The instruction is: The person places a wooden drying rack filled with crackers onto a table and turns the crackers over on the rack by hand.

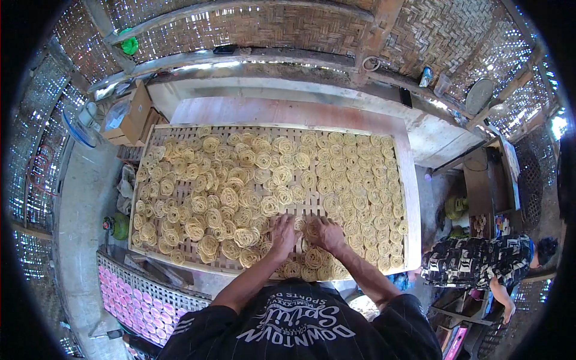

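Observation:
A large slatted rack (307,203) lies in front of me, covered with round, pale yellow noodle coils (229,197). On the right they sit flat in close rows; to the left they are scattered and partly overlap. Both hands work over the rack's near middle. My left hand (285,235) has its fingers bent at a small coil between the hands. Close beside it, my right hand (327,233) curls over another coil, mostly hidden under the fingers. More coils lie below my wrists, along the near edge.
A cardboard box (133,117) and a blue fan (79,127) stand at the far left. A tray of pink discs (135,300) leans at the lower left. To my right, a person in a patterned shirt (477,261) bends over. Green gas cylinders (120,227) stand on both sides.

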### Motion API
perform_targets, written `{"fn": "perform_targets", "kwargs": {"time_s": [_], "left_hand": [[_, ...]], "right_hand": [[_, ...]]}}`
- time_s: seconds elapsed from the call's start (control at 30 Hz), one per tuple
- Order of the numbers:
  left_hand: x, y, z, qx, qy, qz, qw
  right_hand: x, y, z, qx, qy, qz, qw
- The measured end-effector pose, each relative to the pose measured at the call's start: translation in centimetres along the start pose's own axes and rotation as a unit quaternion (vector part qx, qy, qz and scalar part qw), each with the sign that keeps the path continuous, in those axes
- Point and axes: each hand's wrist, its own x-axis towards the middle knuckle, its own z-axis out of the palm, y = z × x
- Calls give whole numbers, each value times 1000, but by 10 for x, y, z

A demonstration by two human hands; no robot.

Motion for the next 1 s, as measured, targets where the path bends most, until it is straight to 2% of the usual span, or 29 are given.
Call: {"fn": "perform_targets", "kwargs": {"time_s": [0.07, 0.13, 0.17, 0.23, 0.27, 0.33, 0.37, 0.4, 0.43, 0.47, 0.5, 0.57, 0.6, 0.63, 0.67, 0.7, 0.73, 0.8, 0.87, 1.0], "left_hand": [[5, -2, 6, -16, 57, 6, 998], [14, -4, 5, -114, -21, -84, 990], [20, -4, 4, -162, -60, -128, 977], [24, 15, -21, -209, -39, -149, 966], [25, 22, -34, -232, -28, -162, 959], [27, 18, -47, -219, 63, -118, 966], [25, 15, -51, -213, 105, -100, 966], [21, 9, -55, -153, 114, -58, 980], [21, 3, -60, -93, 124, -13, 988], [20, -2, -63, -33, 135, 35, 990], [14, -3, -61, -8, 110, 42, 993], [-3, -8, -52, -9, 70, 113, 991], [-15, -9, -47, -9, 51, 147, 988], [-27, -1, -38, 13, -1, 127, 992], [-39, 5, -30, 13, -30, 114, 993], [-47, 11, -23, 13, -57, 100, 993], [-50, 19, -19, 12, -83, 85, 993], [-51, 30, -8, 18, -79, 73, 994], [-53, 34, 3, 24, -45, 59, 997], [-51, 38, 23, -87, -85, 12, 993]], "right_hand": [[1, -2, 4, 27, -43, 59, 997], [8, -15, -7, 10, -100, 114, 988], [6, -19, -2, -33, -73, 103, 991], [7, -23, 20, -122, -21, 75, 990], [12, -17, 27, -83, 0, 119, 989], [16, -2, 26, -4, 36, 208, 977], [14, 7, 17, 69, 133, 213, 965], [18, 3, -4, 102, 117, 249, 956], [22, 3, -14, 282, 108, 285, 910], [23, 3, -21, 451, 101, 308, 831], [22, -4, -25, 494, 96, 318, 804], [27, -21, -31, 574, 90, 327, 746], [21, -8, -12, 463, 52, 322, 824], [9, -13, -18, 296, 19, 258, 919], [-3, -20, -23, 116, -16, 182, 976], [-16, -17, -14, 46, -25, 134, 990], [-33, -17, -13, -45, -27, 37, 998], [-46, -16, -7, -103, -49, 13, 993], [-49, -4, -5, -99, -24, -43, 994], [-36, 9, -24, -86, -23, -172, 981]]}}
